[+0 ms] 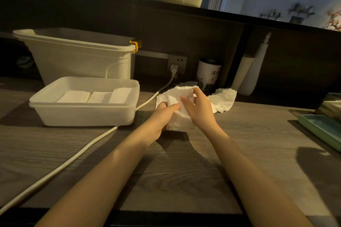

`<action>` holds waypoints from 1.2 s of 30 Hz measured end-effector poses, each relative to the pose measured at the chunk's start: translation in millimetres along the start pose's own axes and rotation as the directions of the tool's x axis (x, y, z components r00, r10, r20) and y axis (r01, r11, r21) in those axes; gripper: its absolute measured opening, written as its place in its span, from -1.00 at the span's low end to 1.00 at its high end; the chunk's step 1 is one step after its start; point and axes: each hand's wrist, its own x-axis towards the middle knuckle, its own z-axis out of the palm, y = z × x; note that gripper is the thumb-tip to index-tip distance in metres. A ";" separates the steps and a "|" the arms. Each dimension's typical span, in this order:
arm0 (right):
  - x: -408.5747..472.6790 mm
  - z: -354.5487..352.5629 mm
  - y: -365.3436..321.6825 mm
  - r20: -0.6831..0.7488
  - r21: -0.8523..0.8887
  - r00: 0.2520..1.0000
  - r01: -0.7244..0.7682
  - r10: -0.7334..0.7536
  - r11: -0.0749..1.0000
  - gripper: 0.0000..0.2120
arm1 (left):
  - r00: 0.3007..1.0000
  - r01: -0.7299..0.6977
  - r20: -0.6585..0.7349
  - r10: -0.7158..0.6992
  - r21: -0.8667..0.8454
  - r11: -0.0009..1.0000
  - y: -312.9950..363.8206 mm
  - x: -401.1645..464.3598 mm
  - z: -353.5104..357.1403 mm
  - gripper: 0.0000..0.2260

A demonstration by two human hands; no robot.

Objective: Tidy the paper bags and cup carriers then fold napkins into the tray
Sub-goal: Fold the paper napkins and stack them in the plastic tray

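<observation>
Head view, table centre: one white napkin (180,116), part-folded, held between both hands just off the wood.
Left hand (162,116): under and beside napkin, fingers curled round its near-left edge, thumb on top.
Right hand (200,108): over napkin, fingers (184,100) pinching the upper fold, fingertips bent.
Far right of hands: loose heap of unfolded napkins (223,100), touching table, near a printed canister (208,74).
Left: white tray (83,116), three folded napkins (96,96) laid side by side inside, room remaining.
Behind tray: lidless white bin (73,55). Across table: white power cable (73,160), running past tray's near-right corner.
Paper bags, cup carriers: cannot tell.
Risks, judged: thin paper tearing or creasing crooked under uneven pinch; fold springing open during transfer to tray; forearm snagging cable and shifting tray.
</observation>
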 end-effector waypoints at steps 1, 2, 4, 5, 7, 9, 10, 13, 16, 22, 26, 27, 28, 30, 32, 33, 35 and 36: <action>-0.2 -1.2 -1.5 0.018 0.011 1.000 -0.025 0.024 1.000 -0.65 | 1.000 -0.007 -0.009 0.007 0.006 1.000 0.0 0.8 0.0 -0.61; -1.2 -2.9 -3.2 0.048 0.042 0.998 -0.052 0.050 0.998 -0.62 | 1.000 -0.014 -0.026 0.014 0.016 1.000 -0.3 1.7 -0.6 -0.61; -4.6 -7.7 -6.7 0.143 0.133 0.985 -0.120 0.101 0.984 -0.54 | 0.995 -0.032 -0.097 0.037 0.057 0.998 -0.6 3.4 -2.2 -0.59; -6.9 -10.0 -8.0 0.190 0.169 0.975 -0.151 0.118 0.974 -0.50 | 0.989 -0.044 -0.138 0.054 0.071 0.997 -0.8 4.1 -3.4 -0.58; -10.7 -12.6 -8.4 0.246 0.217 0.961 -0.181 0.126 0.959 -0.43 | 0.977 -0.080 -0.193 0.089 0.058 0.995 -2.0 6.1 -5.1 -0.56; -11.9 -13.0 -7.6 0.236 0.252 0.963 -0.189 0.129 0.949 -0.39 | 0.972 -0.109 -0.206 0.115 0.037 0.993 -2.4 7.7 -5.0 -0.53; -11.8 -13.0 -7.3 0.217 0.270 0.966 -0.196 0.139 0.943 -0.39 | 0.974 -0.113 -0.196 0.117 0.033 0.993 -2.7 8.5 -4.4 -0.50; -11.4 -12.5 -6.9 0.188 0.282 0.970 -0.205 0.156 0.937 -0.40 | 0.988 -0.100 -0.119 0.100 0.006 0.995 -3.8 10.7 -2.3 -0.41; -12.2 -12.8 -5.4 0.170 0.279 0.972 -0.204 0.160 0.938 -0.42 | 0.991 -0.104 -0.076 0.106 0.033 0.994 -6.1 11.7 -3.3 -0.38; -12.3 -11.7 -4.3 0.167 0.134 0.976 -0.164 0.141 0.977 -0.41 | 0.973 -0.077 -0.217 0.083 0.036 0.996 -3.1 15.8 -1.7 -0.49; -17.2 -7.8 -1.1 0.399 0.146 0.900 -0.251 0.175 0.957 -0.30 | 0.992 -0.048 -0.124 0.007 -0.329 0.943 -5.1 11.4 -2.7 -0.62; -17.0 -8.0 -0.6 0.388 0.170 0.908 -0.239 0.158 0.956 -0.34 | 0.997 -0.052 -0.079 0.023 -0.385 0.921 -6.2 10.6 -2.9 -0.61; -16.3 -9.3 -1.2 0.355 0.202 0.925 -0.221 0.139 0.954 -0.39 | 0.998 -0.058 -0.048 0.041 -0.424 0.904 -7.3 10.3 -3.2 -0.60; -14.8 -13.4 -1.5 0.270 0.253 0.958 -0.165 0.094 0.953 -0.46 | 0.997 -0.082 -0.040 0.071 -0.469 0.879 -7.6 11.6 -4.9 -0.56; -13.3 -19.2 1.0 0.176 0.262 0.984 -0.077 0.031 0.962 -0.50 | 0.992 -0.124 -0.083 0.095 -0.514 0.849 -5.8 15.4 -9.7 -0.54; -12.5 -22.4 2.6 0.131 0.261 0.991 -0.037 0.002 0.965 -0.51 | 0.988 -0.152 -0.112 0.110 -0.508 0.848 -5.8 16.7 -12.3 -0.55; -11.1 -28.2 7.2 0.093 0.279 0.995 -0.009 -0.018 0.960 -0.51 | 0.969 -0.225 -0.176 0.176 -0.317 0.921 -7.1 19.2 -16.7 -0.53; -10.6 -30.5 9.8 0.112 0.298 0.994 -0.028 -0.006 0.954 -0.49 | 0.954 -0.261 -0.185 0.235 -0.135 0.956 -8.8 19.9 -18.6 -0.50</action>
